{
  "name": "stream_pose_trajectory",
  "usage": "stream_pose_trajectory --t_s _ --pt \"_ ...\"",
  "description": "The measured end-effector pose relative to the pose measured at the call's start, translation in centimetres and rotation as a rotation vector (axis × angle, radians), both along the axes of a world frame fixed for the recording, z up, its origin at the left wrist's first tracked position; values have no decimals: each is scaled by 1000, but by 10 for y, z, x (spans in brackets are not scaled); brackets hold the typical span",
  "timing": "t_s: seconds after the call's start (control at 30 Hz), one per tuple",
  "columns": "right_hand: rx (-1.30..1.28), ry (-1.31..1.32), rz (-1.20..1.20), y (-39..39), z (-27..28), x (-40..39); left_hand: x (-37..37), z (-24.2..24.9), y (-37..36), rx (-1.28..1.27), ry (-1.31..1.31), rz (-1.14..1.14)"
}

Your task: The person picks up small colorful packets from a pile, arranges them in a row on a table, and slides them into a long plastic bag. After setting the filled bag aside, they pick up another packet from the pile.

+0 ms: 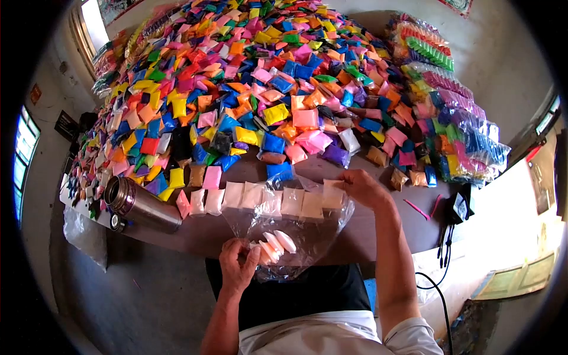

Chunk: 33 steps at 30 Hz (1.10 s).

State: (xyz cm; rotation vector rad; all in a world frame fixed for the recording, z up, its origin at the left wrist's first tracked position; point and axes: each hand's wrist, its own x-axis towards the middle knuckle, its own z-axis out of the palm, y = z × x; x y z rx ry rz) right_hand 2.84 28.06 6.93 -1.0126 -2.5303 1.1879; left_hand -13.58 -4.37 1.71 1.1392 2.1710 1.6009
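A clear plastic bag [316, 242] lies spread at the table's front edge, with several pale pink and white packets [275, 244] bunched in its lower left part. My left hand [238, 264] is closed at the bag's left edge, thumb and fingers pinching the film right beside those packets. Above the bag runs a row of flat pale peach packets [252, 195], side by side and partly seen through the film. At the right end of that row, my right hand [365, 188] pinches the corner of a peach packet [333, 194].
A huge heap of coloured packets [275, 114] covers the back of the table [195, 234]. Filled clear bags [467, 127] are stacked at right. An open steel flask [145, 207] lies at left beside its cap [118, 222]. Pink tweezers [423, 210] and a black device [460, 204] with cables sit at right.
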Motion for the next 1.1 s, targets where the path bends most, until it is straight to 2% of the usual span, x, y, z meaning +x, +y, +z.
stream_pose_trajectory --t_s 0.07,0.13,0.27,0.33,0.43,0.5,0.53,0.57,0.67,0.77,0.9,0.97,1.03,1.07,1.1 --pt "44 -14 -24 3 -3 -3 -1 -3 -2 9 42 1" --pt "-224 181 -99 8 -8 -1 -1 -2 -2 -9 35 2" --pt "-406 234 -41 6 -8 -1 3 3 1 -2 13 31" --pt "-275 85 28 7 -14 -11 3 2 2 14 24 27" --pt "-134 -5 59 -2 -2 -20 -1 -3 0 17 86 18" --pt "-52 15 125 -9 -4 -26 -1 -2 0 9 136 4" --pt "32 35 190 -12 -4 -28 2 3 0 -3 61 14" --pt "32 35 190 -11 -4 -29 4 6 0 -15 -15 24" --pt "-51 24 258 -8 -8 -33 3 9 1 -29 50 10" --pt "51 -64 306 -4 -7 -28 2 8 1 -24 58 5" --pt "-58 90 79 12 -11 9 2 2 -1 -22 51 13" --pt "-115 165 -15 27 -12 36 5 2 0 -1 -66 35" --pt "-22 31 -244 35 -7 57 3 0 0 -4 -10 24" --pt "-20 28 -252 36 -8 61 2 -1 0 -9 50 14" --pt "119 46 -285 35 -7 64 2 -3 0 -6 48 4"
